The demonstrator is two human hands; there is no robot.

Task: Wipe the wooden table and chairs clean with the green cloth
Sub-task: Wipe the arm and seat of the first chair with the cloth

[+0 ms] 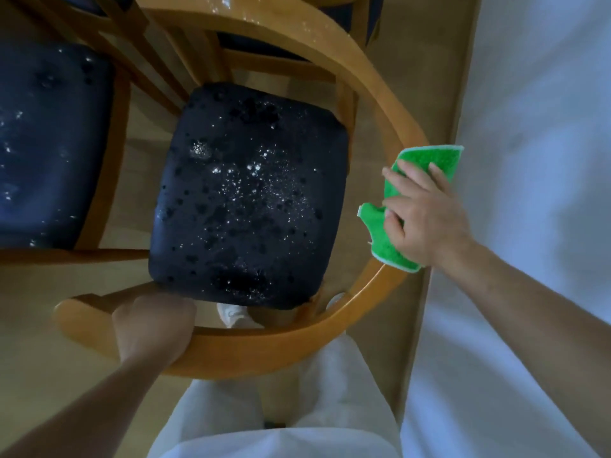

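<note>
Right hand (426, 213) lies flat with fingers spread, pressing the cloth (426, 160) onto the curved wooden rail (373, 81) of the chair, at its right side. Left hand (153, 328) is curled round the same rail nearer the person, bracing the frame. The dark seat (248, 196) carries scattered pale specks. The cloth appears soft, light and pliable; it should fold over the rail readily, best held flat under the palm. The lacquered rail looks smooth and possibly slippery.
</note>
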